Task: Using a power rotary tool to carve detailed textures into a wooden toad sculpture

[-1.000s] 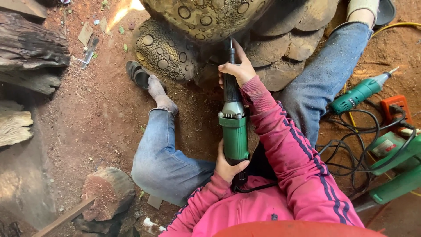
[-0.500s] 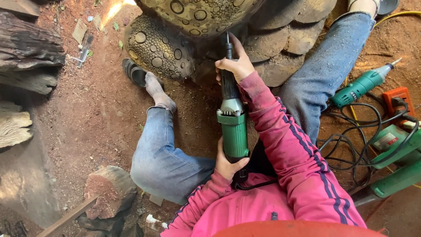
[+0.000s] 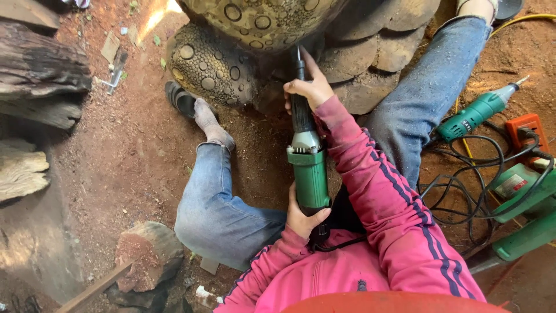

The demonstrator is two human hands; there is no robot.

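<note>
I sit on the dirt ground with my legs spread around a large carved wooden sculpture (image 3: 255,35) covered in round raised circles. A green and grey power grinder (image 3: 308,168) points up at the carving. My right hand (image 3: 310,87) grips its narrow front neck close to the wood. My left hand (image 3: 304,217) wraps the rear end of the green body, where the black cord leaves it. Both sleeves are pink.
More green power tools (image 3: 478,113) and tangled black cords (image 3: 469,191) lie on the right beside an orange plug box (image 3: 524,130). Rough logs (image 3: 40,81) lie on the left, a cut stump (image 3: 147,255) at lower left. A dark sandal (image 3: 179,98) sits by my foot.
The view has drifted slightly, so the carving and grinder sit a bit higher in the frame. Both hands keep the same grip on the grinder.
</note>
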